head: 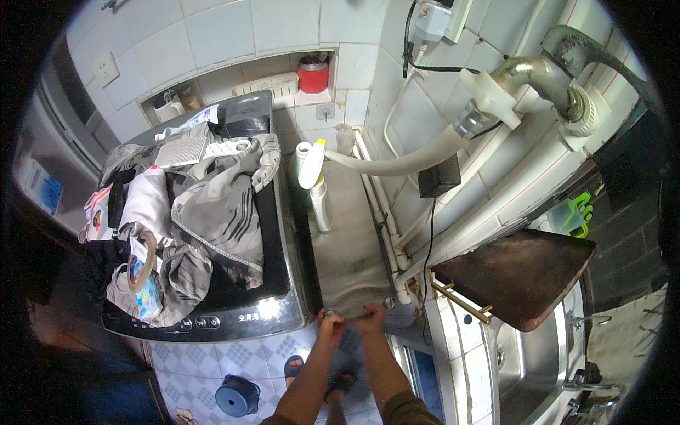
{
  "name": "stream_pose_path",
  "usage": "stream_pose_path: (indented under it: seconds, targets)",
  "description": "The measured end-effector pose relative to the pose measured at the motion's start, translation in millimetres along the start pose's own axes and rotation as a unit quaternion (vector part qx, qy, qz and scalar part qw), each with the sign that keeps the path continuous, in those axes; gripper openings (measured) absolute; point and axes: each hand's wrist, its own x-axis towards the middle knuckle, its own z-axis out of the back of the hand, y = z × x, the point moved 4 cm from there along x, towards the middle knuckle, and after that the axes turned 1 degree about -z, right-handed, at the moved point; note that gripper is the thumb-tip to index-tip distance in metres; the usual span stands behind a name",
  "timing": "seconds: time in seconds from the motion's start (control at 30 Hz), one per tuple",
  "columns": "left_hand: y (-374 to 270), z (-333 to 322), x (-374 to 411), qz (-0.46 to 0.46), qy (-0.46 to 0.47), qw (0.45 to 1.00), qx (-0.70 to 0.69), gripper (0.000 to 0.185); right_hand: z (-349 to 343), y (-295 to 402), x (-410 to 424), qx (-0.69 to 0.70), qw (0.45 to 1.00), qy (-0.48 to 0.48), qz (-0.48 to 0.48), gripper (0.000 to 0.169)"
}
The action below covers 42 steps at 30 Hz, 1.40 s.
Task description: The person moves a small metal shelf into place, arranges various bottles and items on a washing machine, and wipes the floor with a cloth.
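Observation:
A narrow grey metal-looking shelf top fills the gap between a washing machine and the tiled wall. My left hand grips its near edge by the left corner, next to a round metal knob. Close to the right corner, my right hand has hold of the same edge; a similar knob shows just beyond it. Most fingertips are hidden under or behind the edge. On the shelf top stands a white spray bottle with a yellow nozzle. Behind it is a second pale bottle, partly covered.
Rumpled grey clothes and a washboard-like ridged white piece cover the washing machine lid. A pale hose hangs across the shelf's far end. White pipes run along the wall. A blue stool and sink flank me.

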Motion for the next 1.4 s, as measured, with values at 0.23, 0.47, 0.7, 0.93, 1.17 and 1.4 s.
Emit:
stream_pose_path:
  seconds: [0.23,0.47,0.7,0.93,1.17,1.4]
  targets:
    - [-16,-18,-33,0.027,0.001,0.998,0.064,0.072,-16,-14,-17,-0.043,0.999,-0.016,0.012,0.055]
    - [-25,-29,-39,0.081,-0.050,0.947,0.308,0.079,-2,-3,-3,-0.077,0.997,-0.007,-0.015,0.044]
    - [-15,-14,-22,0.082,-0.049,0.941,0.325,0.080,54,22,45,-0.147,0.988,0.033,0.034,0.021]
    - [-30,-45,-45,0.065,-0.061,0.925,0.368,0.078,-40,2,-25,-0.109,0.993,-0.029,0.031,0.015]
    - [-18,-24,-29,0.040,-0.041,0.892,0.448,0.072,-33,9,-29,-0.077,0.997,-0.023,0.013,0.034]
    - [-22,37,-6,-0.072,0.094,0.847,0.518,0.038,-31,-17,-27,-0.043,0.998,-0.042,-0.003,0.042]
